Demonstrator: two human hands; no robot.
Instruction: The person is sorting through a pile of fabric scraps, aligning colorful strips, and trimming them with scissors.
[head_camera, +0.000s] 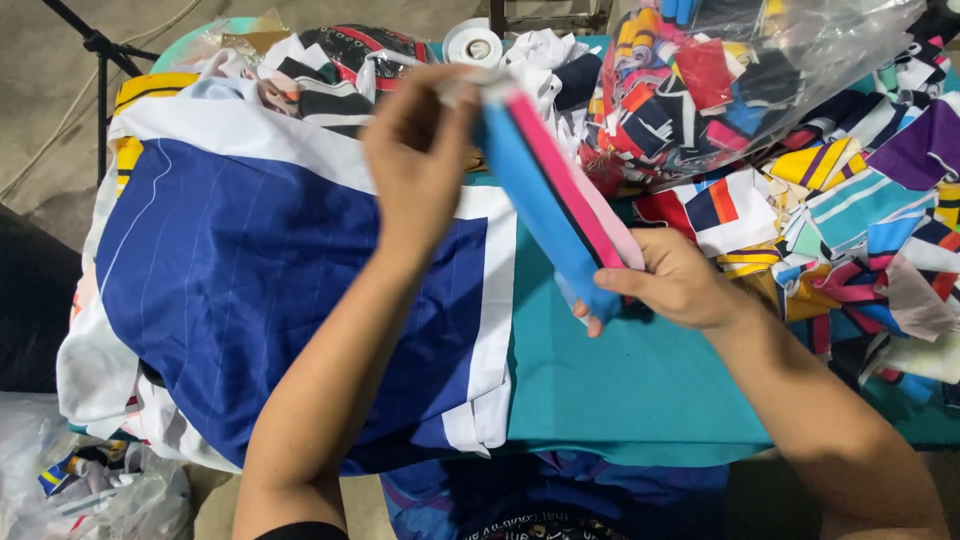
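Observation:
Both my hands hold one folded strip of fabric, blue with a pink, black and pale pink band, stretched slantwise above the table. My left hand pinches its upper end near the middle top. My right hand grips its lower end, thumb on top. Under my left arm lies a large blue and white garment spread over a pile. The teal table cover shows below the strip.
A clear plastic bag stuffed with coloured fabric pieces sits at the top right. Loose multicoloured scraps heap along the right side. A white tape roll stands at the back. Another plastic bag rests on the floor at lower left.

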